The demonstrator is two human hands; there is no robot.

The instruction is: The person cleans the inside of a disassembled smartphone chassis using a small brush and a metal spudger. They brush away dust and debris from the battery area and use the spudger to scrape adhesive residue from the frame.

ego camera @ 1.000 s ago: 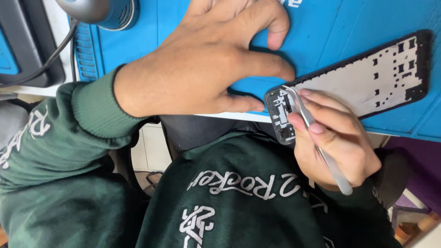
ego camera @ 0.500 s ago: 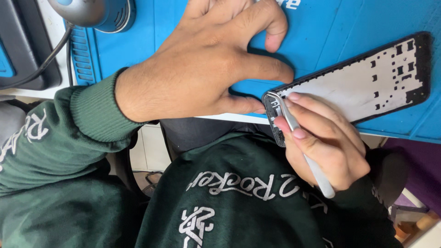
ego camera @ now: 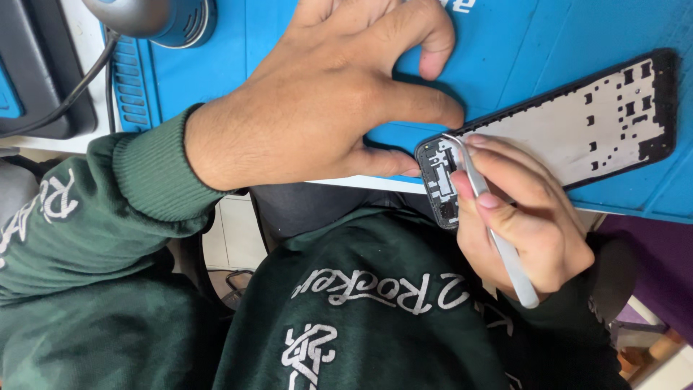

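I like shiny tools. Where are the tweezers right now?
In the head view, the metal tweezers are at centre right, pinched in the right hand, with their tips on the near end of the phone frame on the blue mat.

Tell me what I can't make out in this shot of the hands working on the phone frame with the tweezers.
All in the head view:
- Tweezers: their middle is hidden inside the right hand; whether the tips hold anything is too small to tell.
- Phone frame: its near lower corner is covered by the right hand's fingers.
- Left hand: fingertips cut off by the top edge.
- Blue mat: covered under the left palm.
- Grey device: cut off by the top edge.
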